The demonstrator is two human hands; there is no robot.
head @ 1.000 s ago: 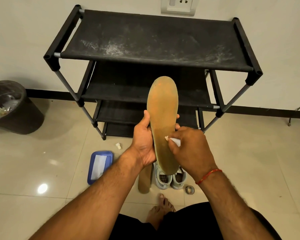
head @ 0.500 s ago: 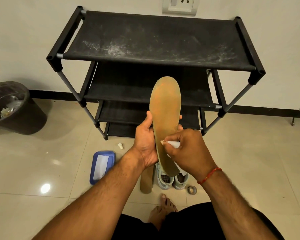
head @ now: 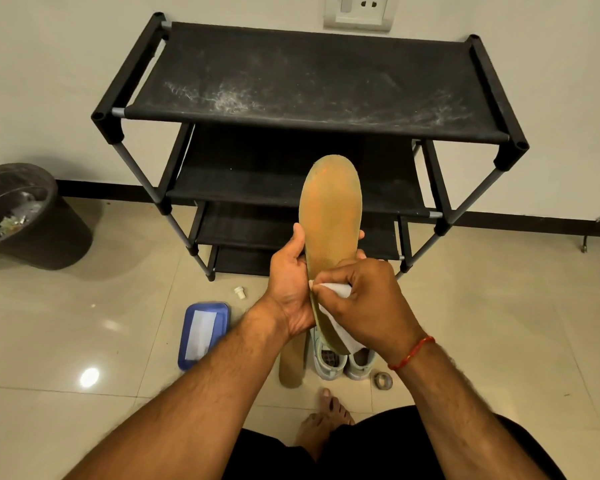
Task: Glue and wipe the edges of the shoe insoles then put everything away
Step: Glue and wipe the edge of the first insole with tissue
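My left hand [head: 290,289] grips a tan shoe insole [head: 329,216] upright by its lower left edge, in front of the rack. My right hand [head: 364,303] pinches a white glue tube [head: 335,289], with the tube's tip touching the insole's left edge near my left palm. The insole's heel end is hidden behind my right hand. A second tan insole [head: 291,370] lies on the floor below my hands, beside a pair of pale shoes [head: 329,363]. A small white cap [head: 239,292] sits on the tiles.
A black shoe rack [head: 309,95] stands against the wall ahead. A blue lidded box [head: 203,336] lies on the floor at left, and a dark waste bin [head: 25,216] at far left. A tape roll [head: 383,381] lies by the shoes. My bare foot [head: 326,420] is below.
My right hand has slid the tube's tip leftwards across the insole to its left edge. The left hand still holds the insole in the same place.
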